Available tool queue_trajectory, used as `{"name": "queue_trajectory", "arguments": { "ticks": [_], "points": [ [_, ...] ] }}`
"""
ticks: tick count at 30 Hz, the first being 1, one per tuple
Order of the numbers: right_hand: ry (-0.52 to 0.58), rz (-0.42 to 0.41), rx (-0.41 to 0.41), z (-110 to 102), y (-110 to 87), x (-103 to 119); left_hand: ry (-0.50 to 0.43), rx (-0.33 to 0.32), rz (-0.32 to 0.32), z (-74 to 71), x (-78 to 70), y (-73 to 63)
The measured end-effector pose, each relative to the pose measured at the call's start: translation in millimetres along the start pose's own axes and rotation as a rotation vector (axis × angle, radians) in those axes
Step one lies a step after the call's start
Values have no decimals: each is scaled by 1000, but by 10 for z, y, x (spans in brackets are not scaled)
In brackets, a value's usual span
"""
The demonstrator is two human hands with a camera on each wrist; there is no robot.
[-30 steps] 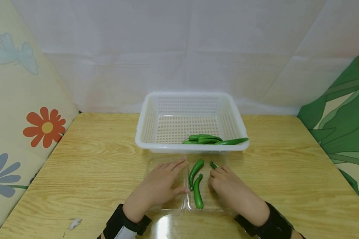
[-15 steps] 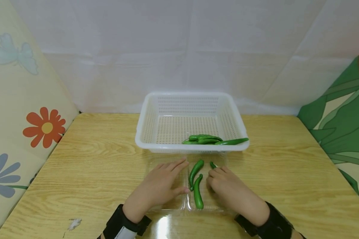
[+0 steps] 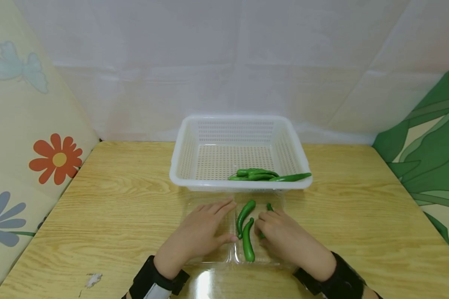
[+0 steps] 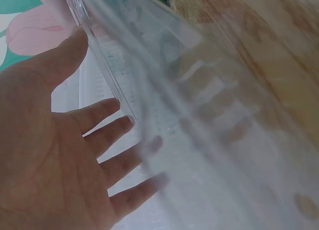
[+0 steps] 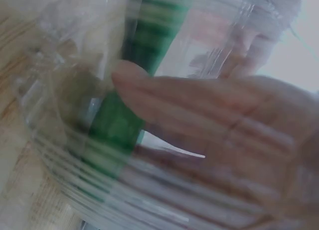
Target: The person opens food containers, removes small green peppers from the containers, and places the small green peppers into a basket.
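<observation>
A clear plastic container (image 3: 226, 258) with two sections side by side sits in front of the basket. Spread over its left section is my left hand (image 3: 199, 231), fingers extended and thumb near the dividing ridge; the left wrist view shows its fingertips at a clear edge (image 4: 107, 78). Two curved green chili peppers (image 3: 248, 245) lie in the right section beside the ridge. My right hand (image 3: 282, 233) grips another green chili pepper (image 3: 270, 207) just right of them, mostly covered by the fingers. In the right wrist view, the thumb crosses this pepper (image 5: 117, 125) behind clear plastic.
A white perforated basket (image 3: 239, 183) stands behind the container, with several green peppers (image 3: 289, 177) along its near right side. The wooden table (image 3: 127, 199) has a worn patch (image 3: 93, 280) at front left. Printed flower panels flank both sides, and a white sheet hangs behind.
The right hand has shifted slightly left toward the two lying peppers, and the gripped pepper now shows on both sides of the fingers. The left hand has stayed put.
</observation>
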State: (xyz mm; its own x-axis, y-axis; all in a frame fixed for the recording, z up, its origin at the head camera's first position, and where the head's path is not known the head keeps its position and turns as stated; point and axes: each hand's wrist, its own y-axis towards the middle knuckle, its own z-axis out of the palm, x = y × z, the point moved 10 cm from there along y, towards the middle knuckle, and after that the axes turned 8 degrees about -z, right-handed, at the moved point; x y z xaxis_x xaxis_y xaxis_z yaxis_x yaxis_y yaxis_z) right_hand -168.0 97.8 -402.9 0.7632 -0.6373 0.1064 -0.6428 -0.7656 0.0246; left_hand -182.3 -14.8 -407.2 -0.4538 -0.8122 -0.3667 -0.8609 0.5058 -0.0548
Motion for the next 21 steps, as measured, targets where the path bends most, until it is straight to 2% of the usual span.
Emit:
{"name": "queue_trajectory", "arguments": {
  "ticks": [11,21],
  "points": [
    [57,-28,-38,-20,6,-24,-4,-2,2,2,-2,0],
    [-7,-38,-81,-50,0,-23,2,-3,1,5,-3,5]
  ]
}}
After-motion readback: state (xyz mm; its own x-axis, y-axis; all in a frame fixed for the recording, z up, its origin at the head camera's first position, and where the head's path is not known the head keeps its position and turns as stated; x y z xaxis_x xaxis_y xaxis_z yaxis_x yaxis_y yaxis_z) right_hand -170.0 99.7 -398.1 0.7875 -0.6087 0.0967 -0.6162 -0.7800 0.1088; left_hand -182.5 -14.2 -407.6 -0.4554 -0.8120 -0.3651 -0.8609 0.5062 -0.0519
